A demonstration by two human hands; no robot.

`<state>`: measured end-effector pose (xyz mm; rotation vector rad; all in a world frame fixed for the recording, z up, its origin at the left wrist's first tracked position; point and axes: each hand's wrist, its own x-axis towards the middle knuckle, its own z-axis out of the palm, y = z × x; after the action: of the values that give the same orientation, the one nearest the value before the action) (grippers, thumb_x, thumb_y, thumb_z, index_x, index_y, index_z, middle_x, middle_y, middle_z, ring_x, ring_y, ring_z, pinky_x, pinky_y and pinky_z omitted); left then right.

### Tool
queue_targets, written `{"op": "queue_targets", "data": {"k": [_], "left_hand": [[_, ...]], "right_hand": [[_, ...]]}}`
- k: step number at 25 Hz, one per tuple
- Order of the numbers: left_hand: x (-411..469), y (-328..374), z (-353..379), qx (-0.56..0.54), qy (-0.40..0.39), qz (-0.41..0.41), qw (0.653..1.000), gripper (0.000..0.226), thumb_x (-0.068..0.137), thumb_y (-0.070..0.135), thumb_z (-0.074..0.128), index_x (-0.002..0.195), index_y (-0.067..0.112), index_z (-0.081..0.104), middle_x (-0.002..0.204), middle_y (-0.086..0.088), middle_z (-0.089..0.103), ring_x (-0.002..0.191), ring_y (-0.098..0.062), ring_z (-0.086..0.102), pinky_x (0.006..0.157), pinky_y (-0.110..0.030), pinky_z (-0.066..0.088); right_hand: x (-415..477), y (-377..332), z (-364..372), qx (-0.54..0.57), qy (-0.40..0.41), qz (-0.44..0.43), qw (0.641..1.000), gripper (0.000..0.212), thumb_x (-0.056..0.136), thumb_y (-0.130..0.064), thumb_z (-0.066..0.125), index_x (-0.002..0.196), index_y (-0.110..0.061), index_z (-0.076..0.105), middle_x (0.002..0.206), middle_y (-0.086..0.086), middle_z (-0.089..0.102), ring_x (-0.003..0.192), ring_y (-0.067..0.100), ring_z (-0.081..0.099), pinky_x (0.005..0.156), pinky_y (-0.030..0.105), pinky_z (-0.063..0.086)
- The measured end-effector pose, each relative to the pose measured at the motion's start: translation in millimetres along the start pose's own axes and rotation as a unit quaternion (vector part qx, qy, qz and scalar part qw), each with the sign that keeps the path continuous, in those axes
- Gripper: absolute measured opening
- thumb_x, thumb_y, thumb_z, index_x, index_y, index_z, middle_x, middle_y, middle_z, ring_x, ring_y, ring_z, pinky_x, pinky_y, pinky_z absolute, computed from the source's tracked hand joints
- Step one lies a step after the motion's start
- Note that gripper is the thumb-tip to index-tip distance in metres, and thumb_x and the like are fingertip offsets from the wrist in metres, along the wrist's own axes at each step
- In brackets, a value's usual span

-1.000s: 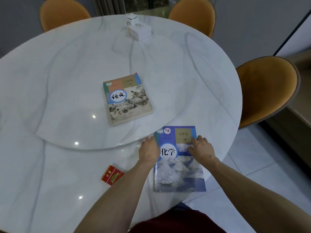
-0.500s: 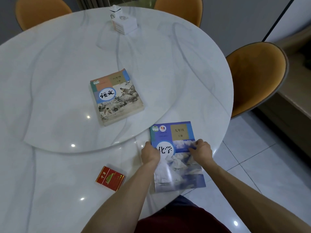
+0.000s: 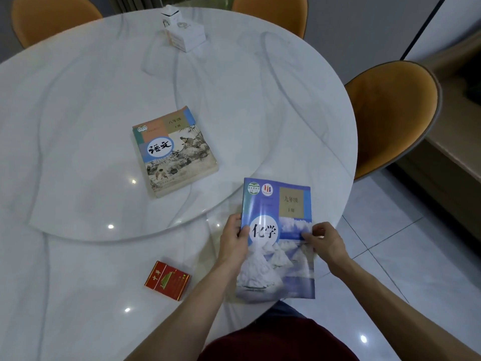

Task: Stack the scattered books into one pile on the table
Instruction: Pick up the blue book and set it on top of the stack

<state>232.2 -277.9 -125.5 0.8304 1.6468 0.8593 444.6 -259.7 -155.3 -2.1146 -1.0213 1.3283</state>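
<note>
1. Head view: the task is at an early stage. Two books are visible and they are not yet piled; no stack exists on the round white marble table (image 3: 78,100).

2. The thin blue paperback with a snowy-mountain cover (image 3: 277,238) is the book in hand. It lies at the near table edge directly between the two hands, its lower part overhanging the rim towards the person. Whether it is fully lifted clear of the surface cannot be told.

3. The thicker paperback with a beige and orange painted cover (image 3: 173,151) lies flat and untouched, well apart from both hands, forward and to the left of the left hand. In my judgement it is the likely base of the pile, so the blue book has yet to be carried across and set on it.

4. Left hand (image 3: 234,241): fingers closed round the left edge of the blue book, thumb on the cover, the other fingers hidden beneath.

5. Right hand (image 3: 325,241): narrowly pinched on the right edge of the same book, fingertips on the cover.

6. A small red rectangular packet (image 3: 168,280) lies near the left forearm, untouched. A white box (image 3: 186,35) stands far beyond both hands.
</note>
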Motion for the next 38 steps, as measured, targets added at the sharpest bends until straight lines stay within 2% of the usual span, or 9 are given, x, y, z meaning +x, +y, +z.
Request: {"op": "queue_targets", "data": {"k": [2,4,7,10,15,23,27,32,38], "left_hand": [[-4.2,12.6,-6.1,-0.03,-0.021,0.017,0.999,0.023,0.096,0.011,0.045,0.106,0.031,0.052,0.102,-0.004,0.071,0.086,-0.017,0.069,0.061,-0.023,0.053],[-5.6,23.6,-14.9,-0.046,-0.029,0.029,0.998,0.025,0.096,0.011,0.047,0.105,0.033,0.054,0.1,-0.003,0.073,0.086,-0.017,0.071,0.064,-0.026,0.055],[-3.5,39.6,-32.5,-0.058,-0.014,0.044,0.997,0.027,0.096,0.01,0.049,0.098,0.037,0.055,0.098,-0.001,0.072,0.085,-0.015,0.071,0.065,-0.027,0.056],[2.6,54.0,-56.6,-0.072,0.029,0.05,0.996,0.029,0.096,0.01,0.05,0.089,0.038,0.055,0.088,0.007,0.072,0.072,-0.006,0.07,0.059,-0.024,0.054],[14.2,75.7,-98.5,-0.12,0.111,0.04,0.986,0.022,0.094,0.006,0.053,0.096,0.027,0.055,0.095,-0.007,0.069,0.082,-0.018,0.067,0.075,-0.037,0.054],[47.7,119.6,-166.5,-0.149,0.193,0.065,0.968,0.015,0.089,0.006,0.059,0.092,0.02,0.059,0.097,-0.011,0.07,0.086,-0.028,0.066,0.08,-0.04,0.054],[78.4,135.7,-186.8,-0.146,0.216,0.061,0.963,0.013,0.088,0.007,0.061,0.091,0.02,0.059,0.084,-0.001,0.068,0.079,-0.023,0.065,0.075,-0.037,0.055],[129.3,143.3,-210.9,-0.111,0.244,0.037,0.963,0.02,0.087,0.01,0.062,0.108,0.01,0.063,0.097,-0.011,0.07,0.074,-0.021,0.064,0.045,-0.017,0.046],[183.5,130.1,-227.9,-0.09,0.275,-0.012,0.957,0.026,0.088,0.009,0.061,0.113,0.004,0.061,0.117,-0.018,0.066,0.097,-0.031,0.066,0.081,-0.038,0.055]], "right_hand": [[-1.5,-4.6,-2.9,0.062,-0.028,-0.004,0.998,0.025,0.085,-0.023,0.067,0.095,-0.007,0.05,0.101,0.014,0.063,0.078,0.021,0.059,0.065,0.031,0.051],[-3.1,-13.3,-5.7,0.117,-0.057,-0.001,0.992,0.024,0.085,-0.02,0.066,0.096,-0.006,0.05,0.102,0.015,0.063,0.085,0.024,0.06,0.072,0.036,0.052],[-5.5,-35.7,-7.9,0.115,-0.067,-0.029,0.991,0.021,0.085,-0.019,0.066,0.097,-0.009,0.051,0.095,0.011,0.065,0.081,0.02,0.062,0.068,0.031,0.053],[-10.0,-70.8,-2.2,0.091,-0.073,-0.077,0.99,0.012,0.085,-0.017,0.067,0.087,-0.016,0.055,0.082,0.008,0.065,0.07,0.018,0.061,0.062,0.027,0.053],[-17.8,-134.6,15.7,0.087,-0.127,-0.141,0.978,0.011,0.084,-0.014,0.067,0.09,-0.012,0.058,0.081,0.012,0.064,0.074,0.024,0.062,0.073,0.041,0.056],[-13.9,-246.3,51.8,0.08,-0.187,-0.227,0.952,0.013,0.084,-0.007,0.066,0.079,-0.015,0.057,0.069,0.006,0.06,0.059,0.015,0.06,0.051,0.023,0.054],[4.8,-284.7,79.2,0.072,-0.188,-0.223,0.954,0.009,0.085,-0.007,0.066,0.086,-0.009,0.057,0.069,0.006,0.061,0.059,0.016,0.06,0.054,0.025,0.054],[40.3,-323.4,121.0,0.049,-0.186,-0.211,0.958,0.013,0.085,-0.005,0.065,0.094,-0.005,0.057,0.075,0.01,0.059,0.06,0.019,0.058,0.055,0.026,0.052],[87.1,-346.0,180.0,-0.024,-0.153,-0.21,0.965,0.013,0.083,-0.009,0.067,0.092,-0.01,0.058,0.085,0.011,0.061,0.075,0.024,0.057,0.065,0.031,0.053]]}}
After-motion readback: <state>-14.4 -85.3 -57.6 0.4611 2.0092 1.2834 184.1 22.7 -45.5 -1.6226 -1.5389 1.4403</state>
